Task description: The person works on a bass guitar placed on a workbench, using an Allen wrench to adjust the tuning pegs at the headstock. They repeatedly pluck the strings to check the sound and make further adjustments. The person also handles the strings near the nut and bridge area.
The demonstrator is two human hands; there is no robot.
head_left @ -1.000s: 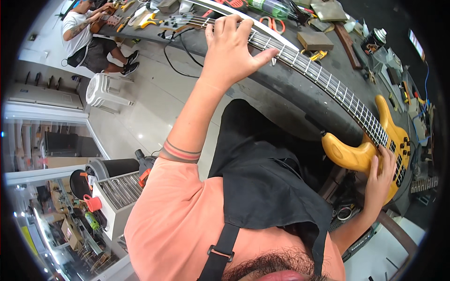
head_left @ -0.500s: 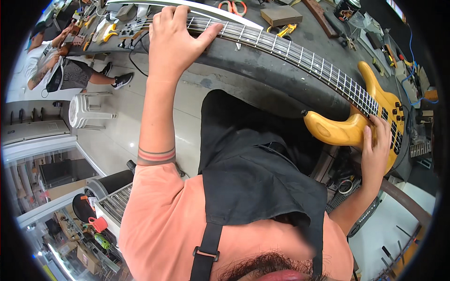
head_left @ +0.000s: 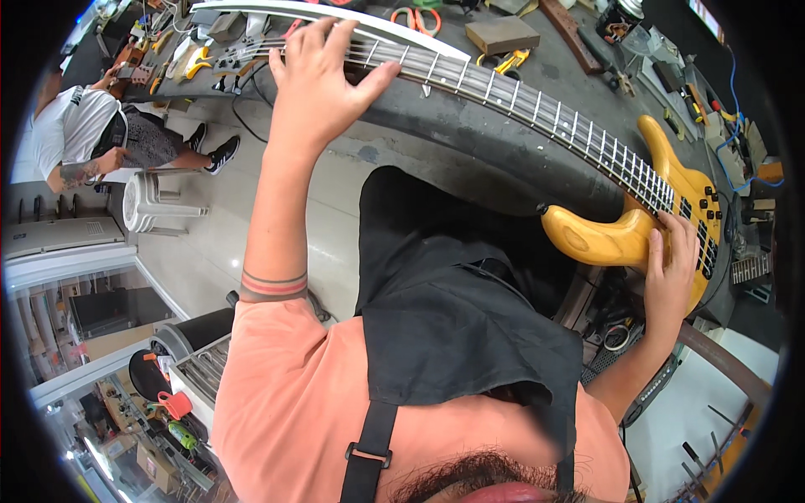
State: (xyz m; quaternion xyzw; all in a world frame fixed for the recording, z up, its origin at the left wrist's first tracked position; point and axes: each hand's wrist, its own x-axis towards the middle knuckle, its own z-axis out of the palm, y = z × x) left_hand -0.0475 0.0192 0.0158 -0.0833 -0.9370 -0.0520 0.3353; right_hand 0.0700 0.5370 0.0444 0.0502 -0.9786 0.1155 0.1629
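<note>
A natural-wood electric bass guitar (head_left: 591, 235) lies across the workbench, its body at the right and its long fretted neck (head_left: 520, 101) running to the upper left. My left hand (head_left: 323, 92) reaches over the neck near the headstock end. Its fingers are spread, with the thumb stretched out to the right along the fretboard; whether the fingertips press the strings cannot be seen clearly. At the other end, my right hand (head_left: 677, 256) rests on the bass body beside the pickups, fingertips at the strings near the last frets. Its fingers are extended and hold nothing visible.
Behind the neck lies a long white strip (head_left: 411, 33). Orange-handled scissors (head_left: 417, 20), a brown block (head_left: 501, 34) and yellow-handled pliers (head_left: 511, 61) sit on the bench. Another person (head_left: 80, 130) works at the far left, near a white stool (head_left: 155, 201).
My left hand has shifted slightly down and its fingers have spread apart over the neck. My right hand stays nearly in place. The other person has turned and lowered an arm.
</note>
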